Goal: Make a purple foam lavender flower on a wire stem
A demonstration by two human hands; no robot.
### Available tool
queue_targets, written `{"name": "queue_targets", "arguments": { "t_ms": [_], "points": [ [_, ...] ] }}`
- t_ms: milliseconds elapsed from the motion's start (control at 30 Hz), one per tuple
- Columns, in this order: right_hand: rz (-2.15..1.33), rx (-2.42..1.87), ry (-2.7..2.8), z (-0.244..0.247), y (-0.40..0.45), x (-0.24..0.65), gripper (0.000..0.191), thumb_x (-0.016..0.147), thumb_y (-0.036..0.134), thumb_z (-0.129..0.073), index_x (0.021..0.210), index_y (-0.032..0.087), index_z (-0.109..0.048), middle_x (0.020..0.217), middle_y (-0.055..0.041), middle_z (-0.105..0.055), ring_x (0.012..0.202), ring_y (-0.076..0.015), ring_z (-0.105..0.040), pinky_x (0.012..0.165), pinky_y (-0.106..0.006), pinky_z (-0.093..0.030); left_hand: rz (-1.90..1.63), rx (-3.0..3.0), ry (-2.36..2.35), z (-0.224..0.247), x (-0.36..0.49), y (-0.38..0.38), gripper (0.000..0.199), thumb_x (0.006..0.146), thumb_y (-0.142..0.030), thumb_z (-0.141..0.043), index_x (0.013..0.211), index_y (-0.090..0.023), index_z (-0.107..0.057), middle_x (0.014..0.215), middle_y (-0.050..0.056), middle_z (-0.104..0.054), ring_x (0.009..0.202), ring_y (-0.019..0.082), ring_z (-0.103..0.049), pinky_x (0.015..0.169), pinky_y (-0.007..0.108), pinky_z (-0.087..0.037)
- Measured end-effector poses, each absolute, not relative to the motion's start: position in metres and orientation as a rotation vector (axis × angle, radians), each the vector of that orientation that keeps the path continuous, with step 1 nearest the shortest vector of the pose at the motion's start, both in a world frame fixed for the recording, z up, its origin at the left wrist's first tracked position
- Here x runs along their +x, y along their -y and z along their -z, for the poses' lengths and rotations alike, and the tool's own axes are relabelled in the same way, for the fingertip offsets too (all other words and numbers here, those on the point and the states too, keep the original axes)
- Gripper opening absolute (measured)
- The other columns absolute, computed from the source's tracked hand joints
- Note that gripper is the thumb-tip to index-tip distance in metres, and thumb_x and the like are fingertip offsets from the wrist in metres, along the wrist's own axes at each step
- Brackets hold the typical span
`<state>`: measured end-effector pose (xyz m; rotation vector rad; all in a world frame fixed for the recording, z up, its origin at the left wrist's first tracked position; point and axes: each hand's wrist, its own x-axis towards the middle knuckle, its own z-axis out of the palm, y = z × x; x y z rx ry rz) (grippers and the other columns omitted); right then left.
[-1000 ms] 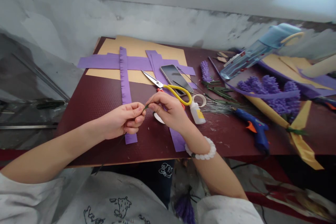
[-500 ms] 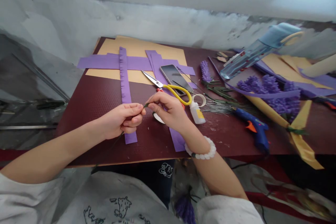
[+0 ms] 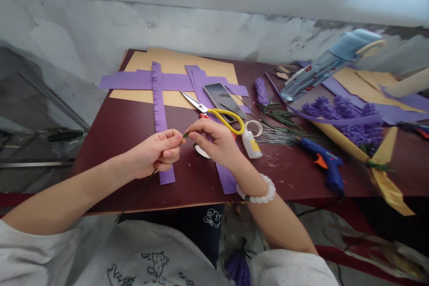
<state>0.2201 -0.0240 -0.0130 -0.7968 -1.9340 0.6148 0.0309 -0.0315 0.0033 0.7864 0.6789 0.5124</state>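
Between my two hands, over the table, is a thin dark-green wire stem (image 3: 186,135). My left hand (image 3: 164,149) is closed around it, and its dark tail slants down toward the table's front edge. The fingertips of my right hand (image 3: 211,138) pinch the green end; whether tape is wound there is too small to tell. A purple paper strip (image 3: 157,98) with one fringed edge lies partly behind my left hand. Yellow-handled scissors (image 3: 214,111) lie beyond my right hand, which partly covers a white ring-shaped roll (image 3: 202,151).
Right of my hands are a phone (image 3: 223,98), a glue bottle (image 3: 252,145), wires (image 3: 278,136) and a blue glue gun (image 3: 323,163). Farther right are a purple flower bouquet (image 3: 351,120) and a leaning water bottle (image 3: 328,67). Tan paper (image 3: 134,60) lies at the back.
My left hand's fingers have shifted slightly on the stem. My right hand keeps its pinch in nearly the same place.
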Motion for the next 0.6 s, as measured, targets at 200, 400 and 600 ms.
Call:
{"name": "queue_targets", "arguments": {
  "t_ms": [200, 400, 600],
  "points": [
    [-0.627, -0.785, 1.922, 0.0125, 0.0244, 0.2192, 0.007, 0.087, 0.018, -0.058, 0.084, 0.021, -0.064, 0.080, -0.0013, -0.067, 0.075, -0.0133, -0.060, 0.068, -0.028, -0.048, -0.533, 0.792, -0.637, -0.0008, 0.0303, 0.0315, 0.020, 0.091, -0.029, -0.052, 0.076, -0.016, -0.053, 0.051, -0.007, -0.038, 0.040, 0.003, -0.014, 0.033, 0.009, -0.020],
    [-0.666, -0.798, 1.916, 0.0143, 0.0242, 0.2190, 0.007, 0.088, 0.020, -0.058, 0.084, 0.021, -0.064, 0.082, -0.0014, -0.068, 0.076, -0.0138, -0.061, 0.070, -0.029, -0.049, -0.504, 0.809, -0.724, -0.0057, 0.0319, 0.0328, 0.026, 0.093, -0.036, -0.045, 0.075, -0.017, -0.050, 0.044, -0.009, -0.030, 0.038, 0.004, -0.011, 0.031, 0.010, -0.015],
    [-0.649, -0.794, 1.925, 0.0150, 0.0239, 0.2186, 0.007, 0.087, 0.019, -0.058, 0.083, 0.021, -0.063, 0.081, -0.0021, -0.068, 0.074, -0.0140, -0.061, 0.068, -0.029, -0.050, -0.513, 0.840, -0.702, -0.0104, 0.0331, 0.0351, 0.021, 0.091, -0.033, -0.052, 0.077, -0.022, -0.042, 0.043, -0.011, -0.029, 0.038, 0.005, -0.009, 0.030, 0.010, -0.013]
  ]
}}
